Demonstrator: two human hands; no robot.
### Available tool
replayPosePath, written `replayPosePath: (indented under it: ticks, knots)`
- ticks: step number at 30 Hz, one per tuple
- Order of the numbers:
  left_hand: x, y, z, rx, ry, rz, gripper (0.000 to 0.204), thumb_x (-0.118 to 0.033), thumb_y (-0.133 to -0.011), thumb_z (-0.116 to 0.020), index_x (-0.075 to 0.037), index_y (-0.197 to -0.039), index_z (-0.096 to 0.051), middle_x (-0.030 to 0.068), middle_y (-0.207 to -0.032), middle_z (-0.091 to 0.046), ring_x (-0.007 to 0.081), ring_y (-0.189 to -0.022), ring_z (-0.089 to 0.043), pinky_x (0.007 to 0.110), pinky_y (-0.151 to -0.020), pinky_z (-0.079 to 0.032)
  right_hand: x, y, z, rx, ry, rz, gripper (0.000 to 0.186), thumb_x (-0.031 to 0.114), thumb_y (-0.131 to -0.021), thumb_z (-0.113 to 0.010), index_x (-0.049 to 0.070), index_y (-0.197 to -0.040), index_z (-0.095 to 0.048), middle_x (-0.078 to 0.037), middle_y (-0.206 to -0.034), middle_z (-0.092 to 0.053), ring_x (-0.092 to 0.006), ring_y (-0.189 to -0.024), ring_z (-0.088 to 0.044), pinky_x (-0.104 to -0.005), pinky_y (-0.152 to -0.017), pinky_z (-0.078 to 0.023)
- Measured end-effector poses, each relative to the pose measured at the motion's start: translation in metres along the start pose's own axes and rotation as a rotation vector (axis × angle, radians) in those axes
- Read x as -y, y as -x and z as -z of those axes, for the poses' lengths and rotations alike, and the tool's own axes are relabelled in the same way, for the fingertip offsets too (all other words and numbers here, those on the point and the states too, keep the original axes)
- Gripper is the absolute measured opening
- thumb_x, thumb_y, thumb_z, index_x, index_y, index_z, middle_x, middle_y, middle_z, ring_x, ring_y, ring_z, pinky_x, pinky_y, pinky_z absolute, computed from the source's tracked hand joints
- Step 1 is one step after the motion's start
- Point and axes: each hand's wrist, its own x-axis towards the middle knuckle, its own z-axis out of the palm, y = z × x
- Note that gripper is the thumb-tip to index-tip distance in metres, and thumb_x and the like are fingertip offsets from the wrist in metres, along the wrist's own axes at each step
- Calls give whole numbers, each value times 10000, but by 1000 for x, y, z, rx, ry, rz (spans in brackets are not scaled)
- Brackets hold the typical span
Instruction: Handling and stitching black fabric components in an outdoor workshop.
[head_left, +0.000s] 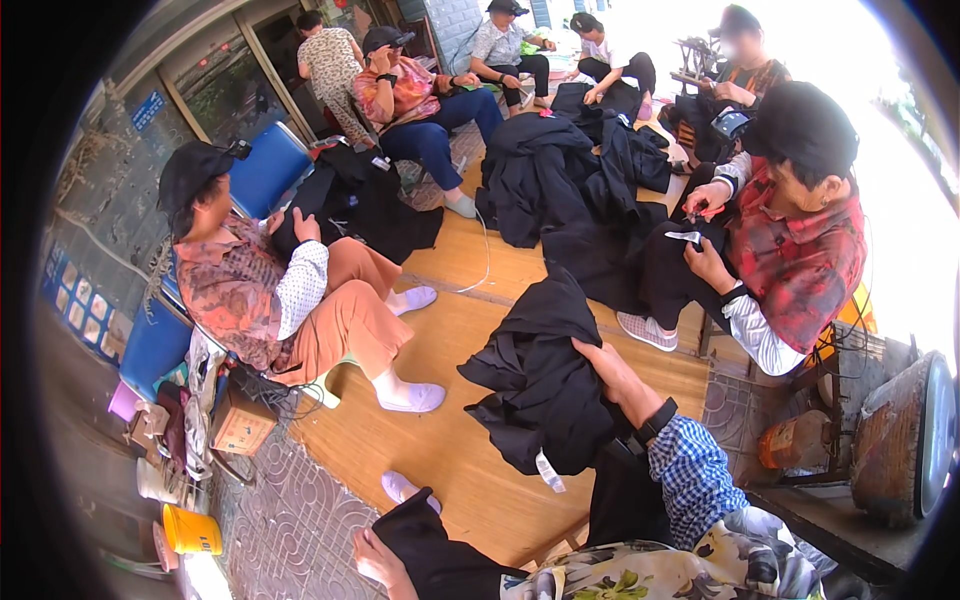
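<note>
My right hand point(612, 375), at the end of a blue checked sleeve, grips a bunched black garment point(535, 375) and lifts it in front of me. Its fingers are partly hidden by the folds. A small white tag point(549, 472) dangles from the lower edge of the cloth. Low in the view, my left hand point(380, 562) is closed on the edge of a stretch of black fabric point(435, 545) that runs toward my lap. I cannot tell whether both hands hold the same garment.
Black garments point(560, 175) lie heaped on wooden boards point(430, 345) ahead. A person at right holds red-handled snips point(708, 212); another sits at left with dark cloth. Several people sit farther back. A yellow bucket point(192, 529) and cardboard box point(242, 422) stand left, a large drum point(905, 435) right.
</note>
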Motion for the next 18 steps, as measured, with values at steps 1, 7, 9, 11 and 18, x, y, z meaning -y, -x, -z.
replayPosePath:
  ticks: [1,7,9,11,18]
  knots:
    - [1,0,0,0,-1,2,196,-182,-858,-473,-8,-783,-523,170,-723,-546,361,-659,-532,428,-575,-404,0,0,0,-1,5,-1,495,273,-824,-556,-130,-1099,-470,-170,-1014,-573,-228,-849,-588,-316,-713,-483]
    - [3,0,-7,17,-6,18,188,-180,-854,-477,-10,-789,-525,164,-727,-547,352,-665,-535,423,-578,-406,-7,-10,6,-9,11,4,499,277,-821,-559,-134,-1091,-474,-173,-1012,-573,-229,-848,-588,-316,-713,-482]
    - [2,1,-6,22,-10,16,183,-179,-852,-481,-12,-793,-528,162,-729,-549,349,-665,-536,421,-578,-408,-6,-7,4,-4,12,0,500,277,-822,-558,-138,-1088,-474,-176,-1013,-573,-231,-850,-589,-316,-715,-482]
    - [5,1,-8,7,-8,9,176,-176,-850,-484,-15,-797,-532,159,-731,-552,347,-664,-537,420,-579,-410,-4,-5,2,-3,17,-7,502,277,-823,-557,-141,-1086,-474,-178,-1015,-572,-234,-852,-589,-317,-717,-481]
    - [9,1,-13,13,-29,-14,164,-170,-846,-488,-23,-787,-532,158,-723,-551,346,-657,-535,422,-573,-408,-11,-12,5,11,-2,10,500,272,-827,-554,-143,-1092,-471,-181,-1027,-569,-238,-862,-587,-324,-728,-483]
